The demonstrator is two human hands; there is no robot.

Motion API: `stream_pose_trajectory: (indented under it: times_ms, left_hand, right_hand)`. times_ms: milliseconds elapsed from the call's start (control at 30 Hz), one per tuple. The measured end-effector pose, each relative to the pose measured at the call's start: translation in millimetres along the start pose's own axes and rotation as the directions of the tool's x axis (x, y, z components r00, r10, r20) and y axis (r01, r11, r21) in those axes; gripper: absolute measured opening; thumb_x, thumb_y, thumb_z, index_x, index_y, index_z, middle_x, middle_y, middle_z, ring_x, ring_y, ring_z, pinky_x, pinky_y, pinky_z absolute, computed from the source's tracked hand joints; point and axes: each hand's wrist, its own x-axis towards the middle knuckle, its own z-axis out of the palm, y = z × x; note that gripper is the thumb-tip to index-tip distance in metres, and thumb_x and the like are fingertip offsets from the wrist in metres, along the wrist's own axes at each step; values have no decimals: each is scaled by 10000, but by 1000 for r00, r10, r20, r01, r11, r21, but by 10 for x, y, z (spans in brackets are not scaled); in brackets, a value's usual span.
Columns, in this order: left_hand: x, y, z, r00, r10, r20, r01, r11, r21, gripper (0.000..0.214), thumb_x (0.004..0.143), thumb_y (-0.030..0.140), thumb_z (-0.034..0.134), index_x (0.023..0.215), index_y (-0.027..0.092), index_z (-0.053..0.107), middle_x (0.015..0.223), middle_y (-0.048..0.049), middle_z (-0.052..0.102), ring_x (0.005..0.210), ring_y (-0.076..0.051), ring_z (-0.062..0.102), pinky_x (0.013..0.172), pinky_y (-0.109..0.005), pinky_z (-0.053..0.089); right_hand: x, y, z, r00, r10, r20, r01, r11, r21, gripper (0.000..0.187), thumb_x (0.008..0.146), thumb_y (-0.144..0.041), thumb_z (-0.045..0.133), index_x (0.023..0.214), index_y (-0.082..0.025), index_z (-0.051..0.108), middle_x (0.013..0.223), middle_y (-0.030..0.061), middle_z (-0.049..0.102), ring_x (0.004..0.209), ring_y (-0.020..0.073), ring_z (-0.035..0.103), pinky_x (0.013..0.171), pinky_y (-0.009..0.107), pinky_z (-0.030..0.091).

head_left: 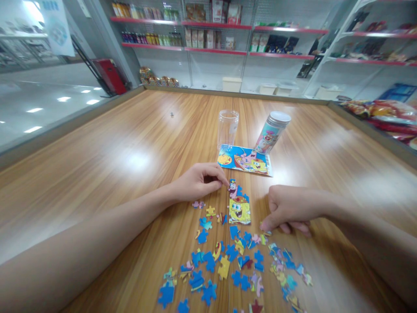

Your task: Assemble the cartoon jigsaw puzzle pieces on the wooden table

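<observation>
My left hand (206, 180) is closed, thumb and forefinger tips together against the upper left edge of a partly joined jigsaw puzzle (240, 209); whatever lies between them is hidden. That joined strip shows a yellow square cartoon face with a pink figure above it. To its right, my right hand (286, 208) is curled low over the table, with a small jigsaw piece (261, 225) at its thumb tip. Loose jigsaw pieces (209, 262), mostly blue with some yellow and pink, are scattered nearer to me. Beyond the strip lies a flat picture card (244, 159) with the same cartoon figures.
A clear plastic jar (228, 128) stands behind the card's left end. A printed canister (273, 132) with a silvery lid stands behind its right end. The wooden table (130, 130) has a raised rim; stocked shelves (216, 26) face me, and shiny packets (387, 115) lie at right.
</observation>
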Motion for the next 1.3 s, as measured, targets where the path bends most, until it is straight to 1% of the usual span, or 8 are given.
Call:
stream_pose_trajectory:
  times_ms: [133,233,400,500,700,900,1100,1300]
  left_hand:
    - [-11,-9,-7,1000,13,3,-13,1000,11,179,892,142,593,911,143,771,931,-77,708,881,-156,656,818,-291,519]
    - [-23,-13,-21,1000,3,20,-4,1000,20,180,893,131,595,938,152,769,940,-69,714,884,-152,659,820,-282,519]
    - [-32,-16,-41,999,-1,39,0,1000,28,181,918,155,596,955,185,771,953,-53,718,893,-149,665,810,-260,521]
    - [-36,-35,-49,999,5,48,-6,999,38,171,939,190,598,952,201,768,969,-46,713,910,-149,666,821,-245,519]
    - [-60,-103,-80,997,-20,76,16,998,56,177,976,239,584,971,206,757,1007,-38,704,938,-145,664,829,-209,513]
    - [-95,-166,-117,995,-43,93,36,996,77,161,969,271,602,1014,225,750,1043,-47,704,977,-172,661,869,-239,519]
    - [-87,-158,-117,996,-43,82,36,996,78,154,963,269,610,1008,230,752,1027,-46,696,962,-168,662,845,-231,518]
    - [-88,-137,-119,995,-44,87,37,996,80,160,965,265,603,1011,241,755,1023,-38,698,959,-163,660,846,-228,517]
  right_hand:
    - [-8,-14,6,999,-22,-26,21,999,-40,635,775,-746,653,574,-143,657,422,17,598,365,107,501,490,241,460]
    - [-5,-2,-9,999,-43,3,43,999,-33,658,726,-790,671,605,-143,668,428,11,600,369,117,516,464,240,450]
    - [-4,22,-43,996,-63,64,68,995,-69,576,652,-711,779,628,-144,679,475,-7,622,418,108,540,480,229,474]
    - [-9,11,-52,991,-110,74,117,987,-109,548,654,-687,790,615,-150,689,500,-1,643,466,105,556,511,221,476]
    - [-29,-36,-35,984,-131,117,150,973,-174,546,644,-701,790,658,-159,721,540,7,678,550,150,626,502,233,442]
    - [-53,-71,18,983,-164,83,179,958,-223,556,669,-713,764,636,-160,711,573,19,695,596,161,658,565,253,475]
    - [-28,-30,0,981,-155,117,172,972,-157,538,679,-683,783,640,-154,696,585,22,701,610,164,678,625,269,522]
    - [-72,-17,-29,968,-199,155,225,958,-175,505,708,-662,770,682,-163,697,661,18,727,622,149,663,555,229,470]
